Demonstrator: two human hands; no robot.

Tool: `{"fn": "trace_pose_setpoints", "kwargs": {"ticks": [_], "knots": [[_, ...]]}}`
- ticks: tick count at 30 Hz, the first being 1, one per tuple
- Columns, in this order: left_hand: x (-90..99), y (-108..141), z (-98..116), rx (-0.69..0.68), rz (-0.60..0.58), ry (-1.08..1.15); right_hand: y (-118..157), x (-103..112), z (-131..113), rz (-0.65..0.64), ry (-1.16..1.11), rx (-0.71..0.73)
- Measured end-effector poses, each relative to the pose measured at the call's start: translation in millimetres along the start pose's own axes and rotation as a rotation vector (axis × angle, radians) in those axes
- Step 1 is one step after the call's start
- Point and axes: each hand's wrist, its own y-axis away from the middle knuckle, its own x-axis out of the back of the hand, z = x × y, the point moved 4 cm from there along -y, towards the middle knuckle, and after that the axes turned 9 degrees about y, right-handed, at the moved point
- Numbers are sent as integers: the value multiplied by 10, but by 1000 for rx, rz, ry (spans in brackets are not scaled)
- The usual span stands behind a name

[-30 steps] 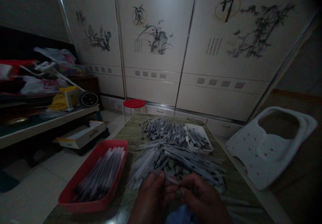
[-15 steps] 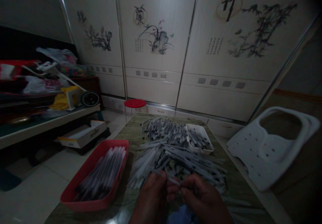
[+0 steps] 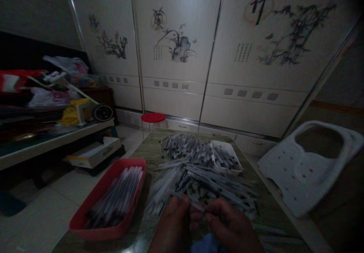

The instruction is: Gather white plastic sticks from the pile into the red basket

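Grey-white plastic tubes (image 3: pixel 207 183) in a loose heap across the middle of the worktop (image 3: pixel 148 156), lying at all angles and spilling toward the near edge. Left hand (image 3: pixel 172 222) curled, thumb and fingers closed on a single tube (image 3: pixel 191 203) at the heap's near side. That tube slanting toward right hand (image 3: pixel 230 226), also curled, with fingertips just at its far end; grip or mere touch too dim to tell. Blue cloth (image 3: pixel 206 244) just below both hands.

Red tray (image 3: pixel 95 202) on the worktop, left of the heap, packed with more tubes lying side by side. White tray (image 3: pixel 218 143) at the far end, hemmed in by the heap and holding further tubes, loosely laid.

Beyond the worktop, red stool (image 3: pixel 152 117) against white wardrobe doors (image 3: pixel 176 82) with ink paintings of bamboo and orchid. To the right, white perforated plastic board (image 3: pixel 292 173). To the left, shelf (image 3: pixel 48 143) heaped with bags (image 3: pixel 45 97).
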Motion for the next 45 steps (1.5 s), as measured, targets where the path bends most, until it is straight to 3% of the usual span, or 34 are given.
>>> {"fn": "trace_pose_setpoints", "kwargs": {"ticks": [9,15,20,31,35,39,45], "knots": [[27,-18,-41,-1,-15,4,-9,-5,81,27,61,-15],[18,-15,-14,-16,-18,-3,19,-27,67,23,-115,-48],[-32,30,4,-44,-3,-4,11,-9,113,4,72,-59],[-45,39,-8,-87,-47,7,40,-111,115,67,164,-20],[-90,43,15,-97,-86,-6,45,-178,175,109,71,-53],[-133,52,11,-86,-125,-11,36,-213,229,59,-52,-164],[-65,52,11,-111,-41,-38,14,-76,201,37,63,-74]]}}
